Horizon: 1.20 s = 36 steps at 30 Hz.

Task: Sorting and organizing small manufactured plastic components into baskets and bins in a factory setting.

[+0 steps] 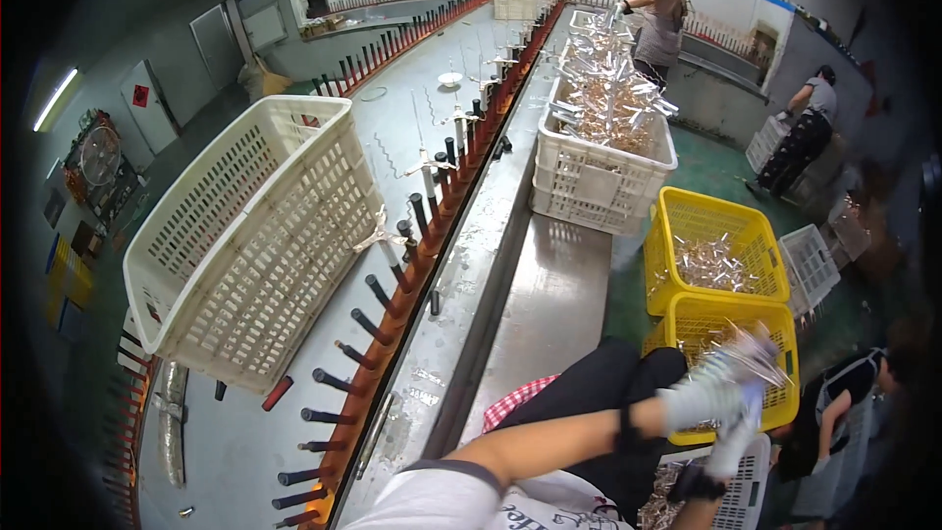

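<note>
Both gloved hands reach right over the lower yellow crate (pixel 775 412); the left hand (pixel 708 395) is closed around a bundle of metal tube parts (pixel 754 355); the right hand (pixel 734 444) sits just below, its grip blurred, so I cannot tell. A white basket (pixel 245 236) lies tilted on the long steel table (pixel 549 304) with its 1 row of black pegs (pixel 392 285).

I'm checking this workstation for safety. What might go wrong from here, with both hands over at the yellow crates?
The gloved left hand and right hand hold a bundle of metal pieces over the lower yellow crate; the bundle is blurred, so a piece may slip and land on the floor. The pieces look thin and pointed, so they might poke through the gloves. The white basket sits tilted on the conveyor pegs and might slide.
</note>
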Motion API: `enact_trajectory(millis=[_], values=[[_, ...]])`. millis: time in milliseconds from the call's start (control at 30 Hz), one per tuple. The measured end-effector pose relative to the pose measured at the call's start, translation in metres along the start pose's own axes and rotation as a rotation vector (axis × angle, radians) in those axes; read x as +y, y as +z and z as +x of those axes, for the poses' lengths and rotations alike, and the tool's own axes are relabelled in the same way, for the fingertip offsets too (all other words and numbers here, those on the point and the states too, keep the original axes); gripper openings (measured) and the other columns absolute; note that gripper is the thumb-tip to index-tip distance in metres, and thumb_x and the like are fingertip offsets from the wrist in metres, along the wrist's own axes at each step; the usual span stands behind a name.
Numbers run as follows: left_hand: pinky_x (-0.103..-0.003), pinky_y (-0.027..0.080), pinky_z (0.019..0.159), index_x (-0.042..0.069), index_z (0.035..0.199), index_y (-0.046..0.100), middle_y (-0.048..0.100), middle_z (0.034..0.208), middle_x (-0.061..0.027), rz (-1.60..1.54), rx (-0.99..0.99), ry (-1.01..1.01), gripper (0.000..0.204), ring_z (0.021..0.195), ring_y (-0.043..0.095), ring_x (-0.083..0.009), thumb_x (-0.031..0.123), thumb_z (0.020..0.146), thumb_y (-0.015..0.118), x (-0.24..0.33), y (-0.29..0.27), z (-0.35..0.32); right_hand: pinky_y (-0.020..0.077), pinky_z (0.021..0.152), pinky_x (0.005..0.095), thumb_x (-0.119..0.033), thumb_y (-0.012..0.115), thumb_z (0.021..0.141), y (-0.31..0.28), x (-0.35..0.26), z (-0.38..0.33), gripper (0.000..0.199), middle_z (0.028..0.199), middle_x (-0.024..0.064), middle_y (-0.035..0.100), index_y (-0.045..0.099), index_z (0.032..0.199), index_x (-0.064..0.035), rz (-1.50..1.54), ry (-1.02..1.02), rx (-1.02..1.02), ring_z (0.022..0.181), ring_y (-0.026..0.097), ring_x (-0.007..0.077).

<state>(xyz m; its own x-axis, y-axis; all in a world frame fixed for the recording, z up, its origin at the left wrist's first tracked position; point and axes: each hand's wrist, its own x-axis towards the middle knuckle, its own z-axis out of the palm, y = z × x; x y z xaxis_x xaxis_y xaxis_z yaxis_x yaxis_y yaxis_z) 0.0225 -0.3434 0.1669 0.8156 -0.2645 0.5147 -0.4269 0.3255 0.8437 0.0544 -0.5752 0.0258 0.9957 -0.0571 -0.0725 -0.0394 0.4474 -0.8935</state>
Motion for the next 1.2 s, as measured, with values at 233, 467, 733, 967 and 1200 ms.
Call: enact_trajectory(millis=[233, 467, 733, 967, 1200], values=[[-0.04, 0.028, 0.101, -0.005, 0.128, 0.031, 0.027, 0.135, -0.0264, 0.438, -0.226, 0.083, 0.069, 0.123, 0.03, -0.0397, 0.025, 0.074, 0.062, -0.028, 0.037, -0.022, 0.0396, 0.085, 0.0315, -0.026, 0.044, 0.087, -0.261, 0.041, -0.086, 0.039, 0.113, 0.0052, 0.049, 0.044, 0.119, -0.0041, -0.374, -0.022, 0.531, 0.104, 0.047, 0.0165], [-0.035, 0.013, 0.107, -0.003, 0.136, 0.016, 0.019, 0.141, -0.0207, 1.11, 1.296, -0.146, 0.071, 0.131, 0.02, -0.0293, 0.017, 0.08, 0.055, 0.05, -0.139, -0.182, 0.0382, 0.084, 0.0312, -0.03, 0.046, 0.086, -0.301, 0.102, -0.056, 0.041, 0.11, 0.0055, 0.051, 0.046, 0.116, -0.0026, -0.689, 0.137, 0.601, 0.103, 0.048, 0.0163], [-0.029, 0.027, 0.099, -0.005, 0.129, 0.033, 0.044, 0.124, -0.013, 1.024, 1.845, -0.121, 0.049, 0.109, 0.041, -0.019, 0.011, 0.085, 0.047, 0.099, -0.186, -0.279, 0.0451, 0.084, 0.0316, -0.034, 0.052, 0.087, 0.191, 0.054, 0.003, 0.042, 0.103, 0.0104, 0.056, 0.051, 0.114, -0.0018, -0.308, -0.054, -0.469, 0.097, 0.055, 0.0206], [-0.028, 0.042, 0.081, 0.0, 0.112, 0.052, 0.058, 0.106, -0.0125, 1.041, 1.796, 0.278, 0.03, 0.089, 0.056, -0.0164, 0.019, 0.09, 0.045, 0.169, -0.148, -0.253, 0.0351, 0.096, 0.0306, -0.03, 0.049, 0.09, 0.398, 0.114, -0.084, 0.049, 0.118, 0.0123, 0.051, 0.038, 0.127, 0.0005, -0.226, -0.023, -1.345, 0.111, 0.047, 0.0216], [-0.022, 0.041, 0.061, 0.001, 0.104, 0.051, 0.054, 0.089, -0.0054, 0.641, 1.66, 0.536, 0.02, 0.067, 0.049, -0.0089, 0.013, 0.088, 0.051, 0.152, -0.134, -0.209, 0.0416, 0.086, 0.0243, -0.005, 0.059, 0.081, 0.488, 0.175, -0.157, 0.042, 0.106, 0.0066, 0.058, 0.042, 0.119, 0.0015, 0.062, 0.295, -1.212, 0.096, 0.054, 0.0126]])
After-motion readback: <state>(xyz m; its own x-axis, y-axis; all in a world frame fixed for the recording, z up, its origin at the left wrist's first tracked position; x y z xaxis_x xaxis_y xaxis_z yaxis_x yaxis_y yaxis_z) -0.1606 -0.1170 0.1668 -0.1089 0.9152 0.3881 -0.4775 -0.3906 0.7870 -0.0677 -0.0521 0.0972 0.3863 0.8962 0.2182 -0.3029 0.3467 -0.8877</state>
